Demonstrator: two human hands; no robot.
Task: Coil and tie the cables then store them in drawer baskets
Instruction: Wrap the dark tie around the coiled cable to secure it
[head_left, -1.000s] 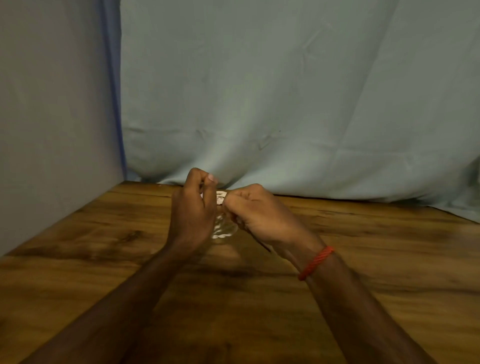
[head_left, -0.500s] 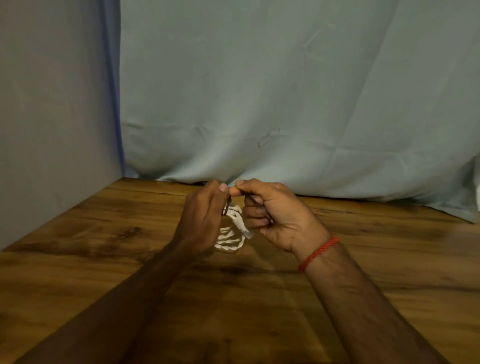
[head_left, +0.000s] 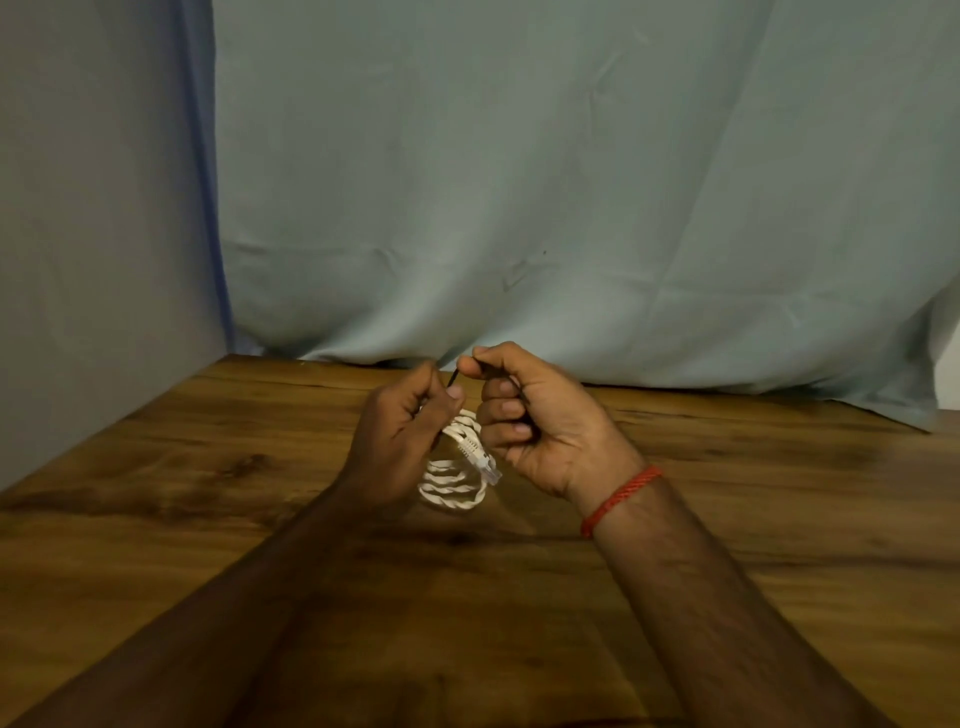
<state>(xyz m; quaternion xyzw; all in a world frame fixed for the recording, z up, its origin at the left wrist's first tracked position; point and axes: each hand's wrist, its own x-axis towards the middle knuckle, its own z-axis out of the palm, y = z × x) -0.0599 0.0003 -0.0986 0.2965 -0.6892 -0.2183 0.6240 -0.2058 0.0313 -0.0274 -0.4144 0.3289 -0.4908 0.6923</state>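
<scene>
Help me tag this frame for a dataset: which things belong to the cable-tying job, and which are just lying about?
In the job:
white coiled cable, held by the left hand
clear plug at the cable's end
thin dark tie, pinched by the right hand

Just there:
wooden table
pale curtain
red wrist thread

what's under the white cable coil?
Wooden table shows below the white cable coil, which the left hand grips; the right hand pinches a dark tie. Fingers cover the coil's top.
</scene>
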